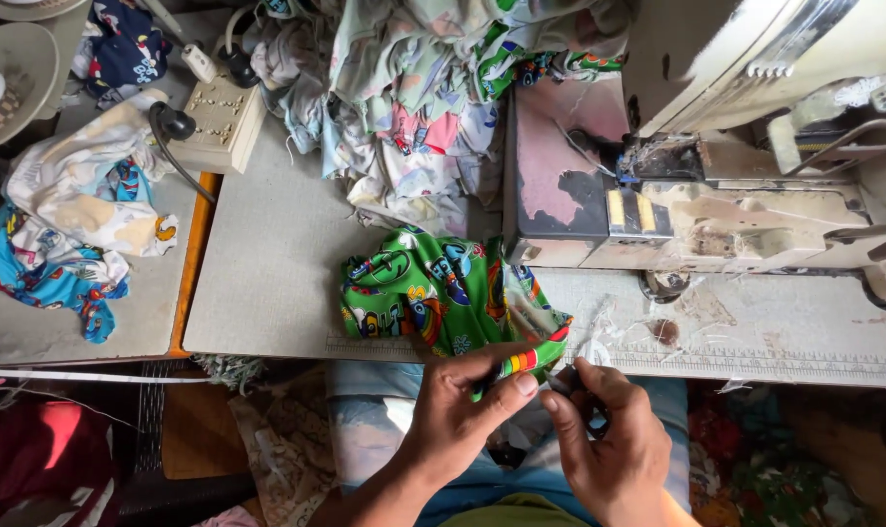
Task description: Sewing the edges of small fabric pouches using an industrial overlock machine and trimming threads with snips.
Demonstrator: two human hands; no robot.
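Left hand [458,415] grip clamped on the striped edge of one green printed cloth piece [433,293], thumb on top, fingers under. Right hand [609,439] grip pinched together on one small dark tool [563,383], too small to tell what kind; its tip sits just beside the striped edge. Two hands, both at the desk's [267,254] front edge, just off it over the lap.

Green cloth lies bunched on the desk near the front edge, middle, one corner hanging over toward the hands. One ruler strip [755,363] runs along the front edge on the right.

One sewing machine [716,137] fills the back right corner. One heap of pale printed cloth pieces [414,107] sits at the back edge, middle, count not readable. One power strip [219,122] at the back left corner, three plugs in it.

Second surface to the left carries one white-and-blue cloth bundle [72,224].
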